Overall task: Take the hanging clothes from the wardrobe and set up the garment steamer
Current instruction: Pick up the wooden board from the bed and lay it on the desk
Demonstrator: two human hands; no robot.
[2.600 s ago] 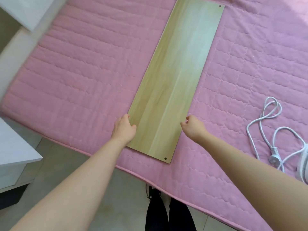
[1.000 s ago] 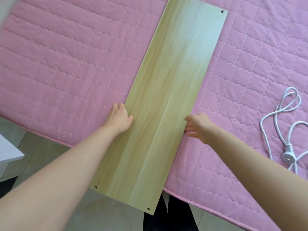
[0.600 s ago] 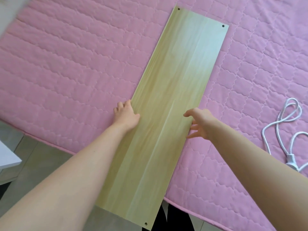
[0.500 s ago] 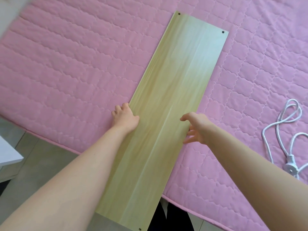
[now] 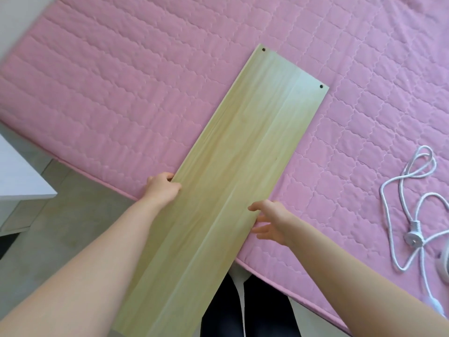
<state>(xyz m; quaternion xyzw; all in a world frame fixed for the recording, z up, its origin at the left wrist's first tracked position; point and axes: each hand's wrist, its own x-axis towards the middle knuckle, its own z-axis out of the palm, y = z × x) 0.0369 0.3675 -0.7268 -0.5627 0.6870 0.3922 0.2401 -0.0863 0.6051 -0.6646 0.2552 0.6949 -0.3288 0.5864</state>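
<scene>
A long pale wooden board [image 5: 243,171] lies across the pink quilted bed [image 5: 121,93], its near end sticking out past the bed's edge above the floor. My left hand [image 5: 162,188] grips the board's left edge, thumb on top and fingers underneath. At the board's right edge my right hand [image 5: 272,218] is open, fingers spread, thumb over the top surface. A white power cord [image 5: 410,181] with its plug [image 5: 413,237] lies on the bed at the right. A white rounded part of the steamer [image 5: 445,263] shows at the right border.
A white cabinet corner [image 5: 19,176] stands at the left beside the bed. Grey tiled floor [image 5: 80,215] lies between it and the bed. My dark trouser legs [image 5: 257,310] are below the board's near end.
The board has slid toward me, so more of it overhangs the bed edge. My right hand has let go of the right edge and opened; my left hand still holds the left edge.
</scene>
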